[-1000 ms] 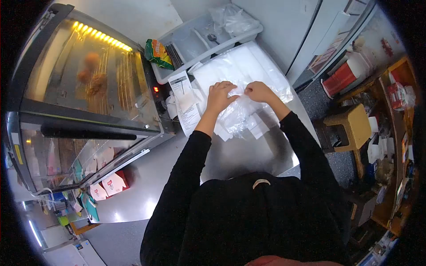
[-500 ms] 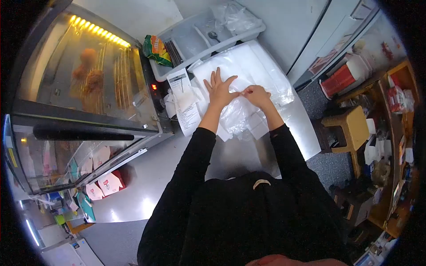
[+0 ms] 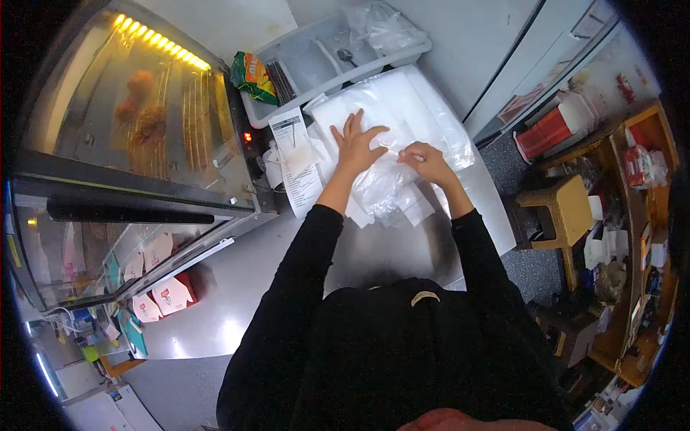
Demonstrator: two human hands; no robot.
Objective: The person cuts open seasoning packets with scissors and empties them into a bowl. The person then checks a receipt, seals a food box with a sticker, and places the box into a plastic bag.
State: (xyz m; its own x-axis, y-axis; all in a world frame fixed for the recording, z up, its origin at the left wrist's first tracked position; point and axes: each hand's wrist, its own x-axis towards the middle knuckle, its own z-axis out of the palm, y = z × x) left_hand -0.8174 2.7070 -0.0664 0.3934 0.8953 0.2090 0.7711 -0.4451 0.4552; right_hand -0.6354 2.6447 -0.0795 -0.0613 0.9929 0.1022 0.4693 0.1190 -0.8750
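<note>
A stack of thin white plastic bags (image 3: pixel 417 97) lies on the metal counter, its near end crumpled and clear. My left hand (image 3: pixel 355 149) rests on the bags, fingers spread apart. To its right, my right hand (image 3: pixel 430 162) is closed in a pinch low over the crumpled plastic (image 3: pixel 381 188). Whatever lies between those fingertips is too small to make out. Left of my left hand, a printed receipt (image 3: pixel 296 176) lies beside the bags.
A heated glass display cabinet (image 3: pixel 237 190) with fried food stands at left. Behind the bags sits a divided plastic tray (image 3: pixel 309 65) beside a green and orange packet (image 3: pixel 253 77). Red and white boxes (image 3: pixel 172 294) stand on the counter (image 3: pixel 237 287). A stool (image 3: pixel 564 208) and shelves (image 3: pixel 632 237) are at right.
My right hand has moved to the right and slightly toward me, away from my left thumb. My left hand stays spread on the bags.
</note>
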